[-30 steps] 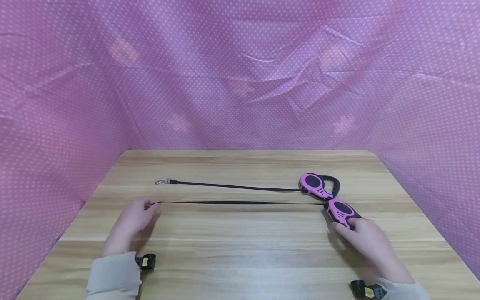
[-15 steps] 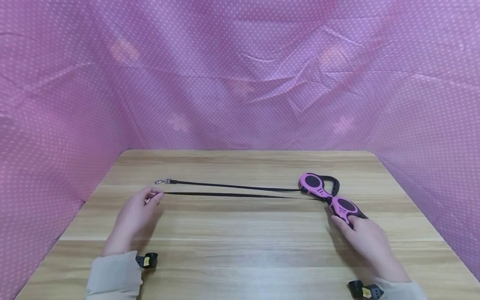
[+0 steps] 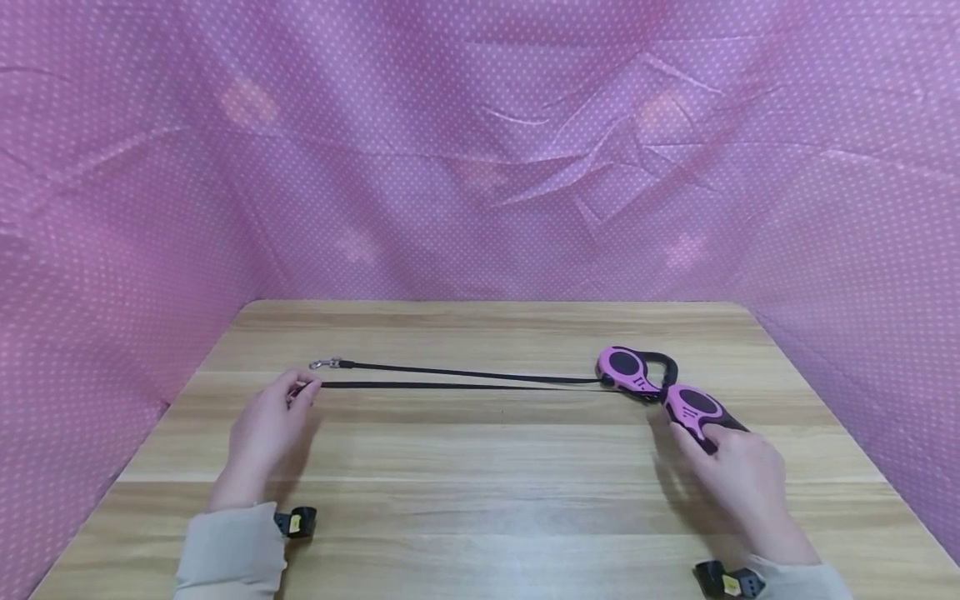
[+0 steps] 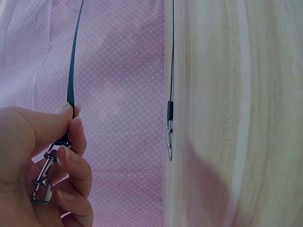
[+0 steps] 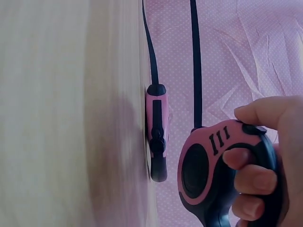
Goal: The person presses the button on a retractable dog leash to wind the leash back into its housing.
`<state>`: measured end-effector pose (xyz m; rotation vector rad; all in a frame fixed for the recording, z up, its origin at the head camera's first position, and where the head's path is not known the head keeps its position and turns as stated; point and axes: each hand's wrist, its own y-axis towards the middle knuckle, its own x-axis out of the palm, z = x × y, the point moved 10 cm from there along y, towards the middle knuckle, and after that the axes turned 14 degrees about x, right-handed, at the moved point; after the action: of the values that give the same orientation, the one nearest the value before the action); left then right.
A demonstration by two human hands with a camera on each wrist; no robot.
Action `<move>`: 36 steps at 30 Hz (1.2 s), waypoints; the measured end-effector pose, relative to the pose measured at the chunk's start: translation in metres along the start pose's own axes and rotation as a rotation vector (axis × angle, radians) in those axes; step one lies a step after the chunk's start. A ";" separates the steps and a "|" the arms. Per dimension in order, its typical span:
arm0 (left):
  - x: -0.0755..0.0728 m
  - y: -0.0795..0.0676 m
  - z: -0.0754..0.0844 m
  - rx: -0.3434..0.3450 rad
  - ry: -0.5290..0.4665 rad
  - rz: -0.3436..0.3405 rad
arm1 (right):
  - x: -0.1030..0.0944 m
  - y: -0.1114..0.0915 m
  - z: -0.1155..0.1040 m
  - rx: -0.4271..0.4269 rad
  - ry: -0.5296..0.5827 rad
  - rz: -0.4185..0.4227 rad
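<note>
My right hand (image 3: 738, 471) grips the black handle of a pink and black retractable dog leash (image 5: 196, 165), its fingers wrapped through the loop and the thumb near the top of the casing. From that casing a black strap (image 3: 420, 385) runs left across the table to my left hand (image 3: 270, 421). There the thumb and index finger pinch the strap's end, and a metal snap clip (image 4: 42, 182) hangs in the palm. Behind it lies a second matching retractable leash (image 3: 626, 367), its strap drawn out leftward to another snap clip (image 4: 169, 142) on the table.
The wooden table (image 3: 480, 492) has rounded far corners. Pink dotted cloth (image 3: 480, 208) hangs behind and at both sides of it. Small black cameras sit at both wrists.
My left hand has risen away from me with the strap's end, bringing the strap nearer the second leash. The held casing has shifted slightly right and upward. The second leash has stayed put.
</note>
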<state>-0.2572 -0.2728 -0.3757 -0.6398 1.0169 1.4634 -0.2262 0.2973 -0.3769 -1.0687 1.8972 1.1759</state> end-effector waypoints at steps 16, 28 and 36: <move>-0.002 0.001 -0.001 -0.009 0.016 0.017 | -0.011 -0.003 -0.011 -0.058 -0.003 0.093; -0.001 0.001 -0.003 -0.027 0.018 0.010 | -0.016 -0.001 -0.003 -0.006 0.025 0.141; 0.000 0.002 0.001 -0.005 0.024 0.000 | -0.017 -0.002 -0.004 -0.006 0.029 0.167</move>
<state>-0.2590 -0.2717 -0.3749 -0.6624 1.0323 1.4612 -0.2166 0.2980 -0.3615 -0.9499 2.0384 1.2651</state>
